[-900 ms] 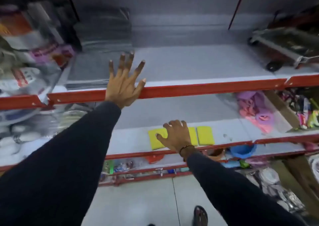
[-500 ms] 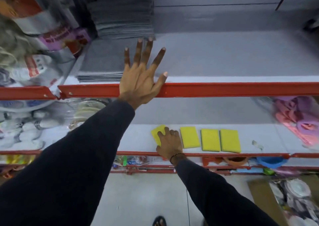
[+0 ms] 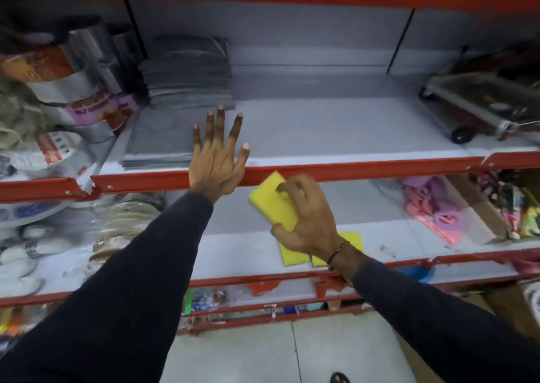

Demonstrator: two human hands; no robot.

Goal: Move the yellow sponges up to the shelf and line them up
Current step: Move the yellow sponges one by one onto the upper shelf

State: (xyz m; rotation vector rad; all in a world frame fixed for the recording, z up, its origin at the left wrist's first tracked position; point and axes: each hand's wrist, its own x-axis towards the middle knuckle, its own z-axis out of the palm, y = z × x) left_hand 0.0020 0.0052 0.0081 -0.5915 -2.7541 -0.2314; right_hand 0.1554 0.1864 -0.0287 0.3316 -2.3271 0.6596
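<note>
My right hand (image 3: 306, 219) is shut on a yellow sponge (image 3: 270, 200), held tilted in the air just under the red front rail of the upper shelf (image 3: 350, 137). More yellow sponges (image 3: 292, 255) lie flat on the lower shelf (image 3: 409, 236), partly hidden behind my right wrist. My left hand (image 3: 217, 156) rests open on the upper shelf's red edge, fingers spread over the shelf surface, holding nothing.
A stack of grey cloths (image 3: 187, 72) and flat grey sheets (image 3: 157, 143) fill the upper shelf's left part. Packaged goods (image 3: 58, 90) stand at far left, a wheeled trolley (image 3: 482, 105) at far right. Pink items (image 3: 432, 207) lie on the lower shelf's right.
My right hand has closed on one yellow sponge and lifted it off the lower shelf toward the upper rail. My left hand stays on the upper shelf's edge.
</note>
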